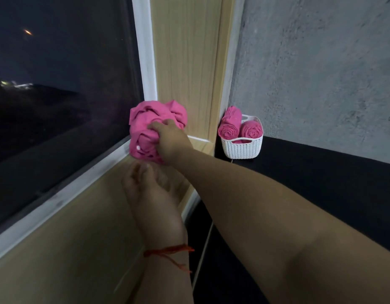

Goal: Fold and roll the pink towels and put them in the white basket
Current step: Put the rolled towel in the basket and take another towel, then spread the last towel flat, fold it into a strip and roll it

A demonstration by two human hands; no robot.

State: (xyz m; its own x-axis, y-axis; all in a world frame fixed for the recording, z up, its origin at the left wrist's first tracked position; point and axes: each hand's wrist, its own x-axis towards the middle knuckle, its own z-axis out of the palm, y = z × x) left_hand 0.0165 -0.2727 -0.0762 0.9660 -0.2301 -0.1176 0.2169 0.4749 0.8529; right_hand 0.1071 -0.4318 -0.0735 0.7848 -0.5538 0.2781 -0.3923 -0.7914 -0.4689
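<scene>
A crumpled pink towel (155, 119) is bunched in the corner of the wooden window ledge, and my right hand (171, 140) grips it from the right side. My left hand (145, 183) hovers just below the bundle, palm up with fingers relaxed, holding nothing. To the right, a white woven basket (242, 149) stands on a dark surface against the wall. Two rolled pink towels (230, 126) stand side by side inside it, their spiral ends facing me.
A dark window (58, 95) with a white frame fills the left side. A light wooden pillar (189, 62) rises behind the towel. A grey textured wall (321, 73) backs the basket. The black surface (310, 183) stretches right and toward me.
</scene>
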